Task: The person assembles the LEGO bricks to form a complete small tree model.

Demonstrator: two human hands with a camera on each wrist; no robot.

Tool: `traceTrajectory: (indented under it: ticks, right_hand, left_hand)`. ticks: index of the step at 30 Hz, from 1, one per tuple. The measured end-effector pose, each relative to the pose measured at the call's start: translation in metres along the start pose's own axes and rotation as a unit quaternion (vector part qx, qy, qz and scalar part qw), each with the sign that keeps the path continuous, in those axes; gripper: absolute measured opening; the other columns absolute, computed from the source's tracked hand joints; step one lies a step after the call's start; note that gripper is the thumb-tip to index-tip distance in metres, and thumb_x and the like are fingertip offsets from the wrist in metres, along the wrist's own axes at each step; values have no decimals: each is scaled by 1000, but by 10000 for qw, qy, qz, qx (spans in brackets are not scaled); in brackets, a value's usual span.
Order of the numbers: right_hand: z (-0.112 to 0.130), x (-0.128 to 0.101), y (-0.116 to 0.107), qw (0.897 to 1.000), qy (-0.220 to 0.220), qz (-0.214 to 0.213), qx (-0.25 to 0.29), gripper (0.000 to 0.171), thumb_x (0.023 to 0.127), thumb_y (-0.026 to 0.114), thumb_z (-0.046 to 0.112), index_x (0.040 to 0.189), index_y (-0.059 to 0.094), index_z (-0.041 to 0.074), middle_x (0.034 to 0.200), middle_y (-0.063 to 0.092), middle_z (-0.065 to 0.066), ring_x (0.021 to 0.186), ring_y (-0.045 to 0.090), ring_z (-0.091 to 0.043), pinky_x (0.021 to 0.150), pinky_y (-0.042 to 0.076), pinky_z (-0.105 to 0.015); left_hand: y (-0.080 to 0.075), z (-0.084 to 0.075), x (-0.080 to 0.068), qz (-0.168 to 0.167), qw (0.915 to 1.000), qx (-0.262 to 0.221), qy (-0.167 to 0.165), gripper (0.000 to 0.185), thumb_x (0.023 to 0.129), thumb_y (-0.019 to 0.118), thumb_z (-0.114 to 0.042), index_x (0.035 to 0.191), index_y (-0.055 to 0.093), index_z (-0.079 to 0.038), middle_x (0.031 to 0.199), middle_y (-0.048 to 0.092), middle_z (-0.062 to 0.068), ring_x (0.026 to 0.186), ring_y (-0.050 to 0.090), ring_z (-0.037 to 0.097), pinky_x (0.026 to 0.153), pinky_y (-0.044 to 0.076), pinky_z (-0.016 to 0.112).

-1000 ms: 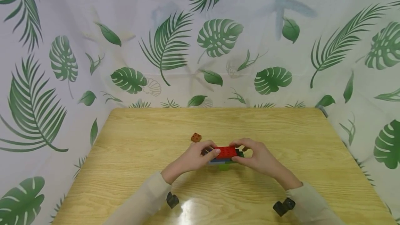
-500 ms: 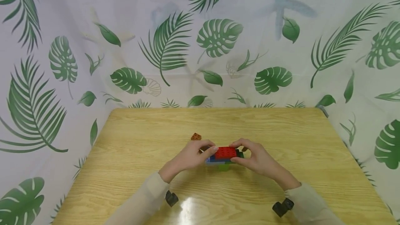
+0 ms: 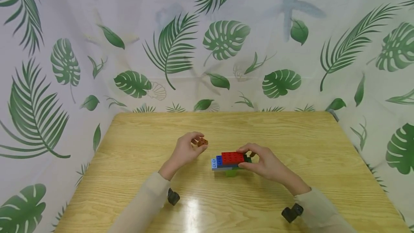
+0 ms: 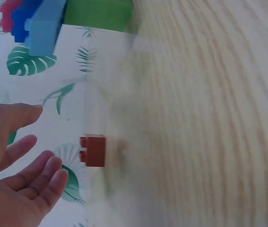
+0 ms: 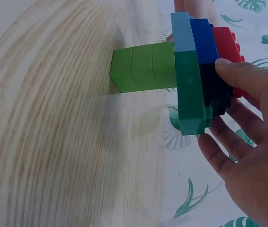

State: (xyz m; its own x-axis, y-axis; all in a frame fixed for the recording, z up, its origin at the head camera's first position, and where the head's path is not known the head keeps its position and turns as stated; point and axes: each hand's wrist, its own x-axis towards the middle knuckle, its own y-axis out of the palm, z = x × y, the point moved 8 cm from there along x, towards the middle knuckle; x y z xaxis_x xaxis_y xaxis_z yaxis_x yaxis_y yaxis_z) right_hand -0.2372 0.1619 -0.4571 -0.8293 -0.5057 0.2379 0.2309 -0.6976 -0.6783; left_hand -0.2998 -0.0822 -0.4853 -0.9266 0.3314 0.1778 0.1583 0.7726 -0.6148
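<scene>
A toy brick structure stands on the table, a column of light green bricks (image 5: pixel 142 68) at its base. Across the column lie a light blue brick (image 5: pixel 183 34) and a green brick (image 5: pixel 189 97), then a dark blue brick (image 5: pixel 206 45), with a red brick (image 3: pixel 231 157) on top. My right hand (image 3: pixel 266 161) pinches the structure's right end, thumb on the dark blue layer. My left hand (image 3: pixel 187 149) is over the far side of an orange-brown brick (image 4: pixel 95 150), fingers spread loosely. In the left wrist view a gap shows between fingertips and brick.
The wooden table (image 3: pixel 145 128) extends around both hands. A white cloth with green leaves (image 3: pixel 181 96) hangs behind it and along both sides. Black devices, such as the one on the left wrist (image 3: pixel 173 196), sit by the sleeves.
My left hand has left the structure's left end and moved left and away from me to the orange-brown brick. The right hand has kept its grip in place.
</scene>
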Motion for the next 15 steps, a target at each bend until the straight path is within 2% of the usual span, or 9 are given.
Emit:
traceTrajectory:
  ticks: [5, 15]
  right_hand:
    - [-2, 1, 0, 10000, 27, 35, -51, 34, 93, 82, 17, 124, 69, 16, 124, 73, -2, 108, 67, -16, 91, 57, -44]
    - [-2, 1, 1, 9999, 46, 111, -35, 34, 94, 81, 18, 125, 69, 16, 123, 73, -2, 105, 66, -14, 90, 56, -43]
  left_hand:
    - [4, 15, 3, -218, 9993, 136, -288, 48, 96, 79, -21, 136, 65, 1, 120, 68, 22, 106, 66, 38, 90, 58, 51]
    - [16, 38, 10, -332, 9955, 398, -797, 53, 90, 85, -20, 134, 65, 1, 105, 69, 17, 92, 61, 26, 83, 54, 43]
